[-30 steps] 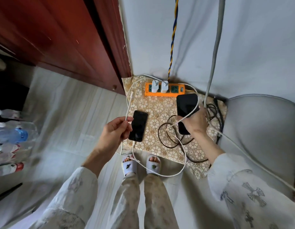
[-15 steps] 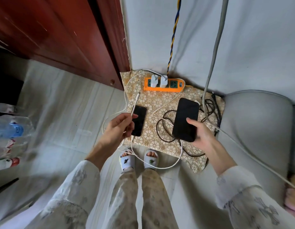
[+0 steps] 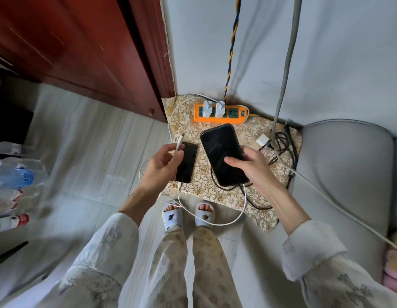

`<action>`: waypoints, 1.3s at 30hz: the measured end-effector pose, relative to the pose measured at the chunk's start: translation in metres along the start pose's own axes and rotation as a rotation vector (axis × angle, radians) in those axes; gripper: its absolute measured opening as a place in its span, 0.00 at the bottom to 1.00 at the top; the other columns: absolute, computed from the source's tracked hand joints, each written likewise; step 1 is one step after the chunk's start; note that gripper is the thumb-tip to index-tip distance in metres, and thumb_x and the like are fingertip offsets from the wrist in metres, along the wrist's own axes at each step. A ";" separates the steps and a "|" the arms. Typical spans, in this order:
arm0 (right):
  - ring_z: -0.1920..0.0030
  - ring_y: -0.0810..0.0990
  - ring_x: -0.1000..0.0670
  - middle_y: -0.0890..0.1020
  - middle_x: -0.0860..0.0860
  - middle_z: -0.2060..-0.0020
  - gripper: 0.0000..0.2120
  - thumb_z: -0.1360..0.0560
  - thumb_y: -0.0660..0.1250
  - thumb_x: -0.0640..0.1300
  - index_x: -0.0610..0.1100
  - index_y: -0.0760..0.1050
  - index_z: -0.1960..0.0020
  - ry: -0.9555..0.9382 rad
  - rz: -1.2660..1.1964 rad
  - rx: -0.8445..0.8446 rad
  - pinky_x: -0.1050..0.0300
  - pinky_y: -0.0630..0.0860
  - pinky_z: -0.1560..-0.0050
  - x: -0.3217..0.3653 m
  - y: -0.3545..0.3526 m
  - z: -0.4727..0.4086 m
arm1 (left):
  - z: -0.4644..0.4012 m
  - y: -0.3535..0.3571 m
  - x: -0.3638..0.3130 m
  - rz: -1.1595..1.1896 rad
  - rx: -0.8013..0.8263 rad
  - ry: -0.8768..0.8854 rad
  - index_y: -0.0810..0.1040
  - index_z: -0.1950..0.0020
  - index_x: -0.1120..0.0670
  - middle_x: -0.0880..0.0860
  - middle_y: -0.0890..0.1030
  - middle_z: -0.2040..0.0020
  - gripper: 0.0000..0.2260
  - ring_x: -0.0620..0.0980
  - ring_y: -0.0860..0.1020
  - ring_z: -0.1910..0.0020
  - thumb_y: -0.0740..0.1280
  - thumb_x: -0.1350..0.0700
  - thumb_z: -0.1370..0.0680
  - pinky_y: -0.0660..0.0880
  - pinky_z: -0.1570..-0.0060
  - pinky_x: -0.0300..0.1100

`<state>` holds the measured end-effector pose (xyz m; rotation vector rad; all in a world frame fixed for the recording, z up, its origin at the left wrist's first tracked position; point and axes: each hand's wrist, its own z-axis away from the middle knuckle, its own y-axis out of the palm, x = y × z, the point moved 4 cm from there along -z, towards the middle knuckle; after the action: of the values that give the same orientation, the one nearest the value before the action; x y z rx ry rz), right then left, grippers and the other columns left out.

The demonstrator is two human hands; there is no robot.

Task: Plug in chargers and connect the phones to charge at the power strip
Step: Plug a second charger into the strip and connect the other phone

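Note:
An orange power strip [image 3: 232, 117] lies at the wall on a patterned gold cloth [image 3: 186, 127], with two white chargers [image 3: 213, 108] plugged into it. My right hand [image 3: 253, 167] holds a large black phone [image 3: 222, 152] lifted above the cloth, screen up. My left hand [image 3: 164, 165] pinches the plug end of a white cable [image 3: 179, 145] just left of that phone. A smaller black phone [image 3: 188, 161] lies on the cloth under my left hand, with a white cable at its near end.
A loose white charger [image 3: 262, 139] and a tangle of black cables [image 3: 284, 143] lie at the cloth's right end. A grey sofa arm [image 3: 348, 165] stands to the right, a red wooden cabinet [image 3: 82, 52] to the left. Water bottles [image 3: 15, 174] lie far left.
My right hand has lifted the large phone up and to the left, toward my left hand. My left hand has raised the white cable's plug end beside it.

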<state>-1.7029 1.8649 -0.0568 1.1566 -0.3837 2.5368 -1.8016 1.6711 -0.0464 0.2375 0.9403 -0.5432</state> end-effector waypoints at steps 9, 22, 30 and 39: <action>0.62 0.83 0.57 0.83 0.50 0.59 0.09 0.30 0.71 0.39 0.51 0.77 0.56 -0.081 0.195 0.204 0.61 0.81 0.62 0.009 0.017 0.003 | 0.000 0.007 -0.029 -0.209 -0.015 0.192 0.78 0.50 0.52 0.42 0.77 0.63 0.10 0.33 0.74 0.71 0.72 0.58 0.29 0.67 0.72 0.23; 0.49 0.78 0.57 0.81 0.55 0.51 0.12 0.31 0.72 0.45 0.51 0.76 0.48 -0.105 0.201 0.069 0.65 0.72 0.50 0.000 0.025 -0.003 | 0.008 0.002 -0.033 -0.109 -0.143 0.205 0.80 0.63 0.48 0.42 0.79 0.75 0.08 0.37 0.75 0.76 0.73 0.61 0.31 0.68 0.77 0.26; 0.46 0.79 0.47 0.80 0.46 0.48 0.20 0.29 0.69 0.48 0.40 0.71 0.42 0.271 -0.385 -0.050 0.50 0.76 0.46 -0.017 0.040 0.007 | 0.009 -0.009 -0.001 0.408 -0.369 -0.164 0.74 0.67 0.52 0.42 0.70 0.81 0.10 0.42 0.63 0.74 0.70 0.60 0.28 0.61 0.70 0.35; 0.55 0.80 0.45 0.83 0.45 0.63 0.03 0.27 0.67 0.39 0.40 0.75 0.54 0.382 -1.190 -0.143 0.46 0.76 0.57 -0.006 0.072 -0.002 | 0.015 0.004 -0.005 0.162 -0.202 -0.077 0.74 0.67 0.54 0.41 0.71 0.79 0.11 0.39 0.67 0.80 0.66 0.56 0.24 0.63 0.75 0.30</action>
<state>-1.7290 1.7993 -0.0698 0.5239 0.1940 1.5549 -1.7917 1.6699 -0.0339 0.1085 0.8855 -0.3034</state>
